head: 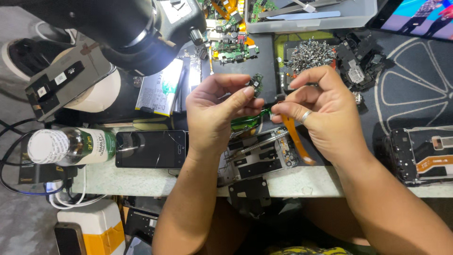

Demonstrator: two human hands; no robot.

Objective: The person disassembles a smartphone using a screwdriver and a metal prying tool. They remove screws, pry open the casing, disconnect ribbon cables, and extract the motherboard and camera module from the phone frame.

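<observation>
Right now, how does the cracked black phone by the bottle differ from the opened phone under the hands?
The cracked black phone is closed, showing a dark glass face with cracks; the opened phone frame shows bare metal shields and inner parts. The cracked phone lies clear of both hands; the opened frame sits partly under the left hand, with an orange flex ribbon over it, below the right hand. Both lie flat near the bench's front edge.
</observation>
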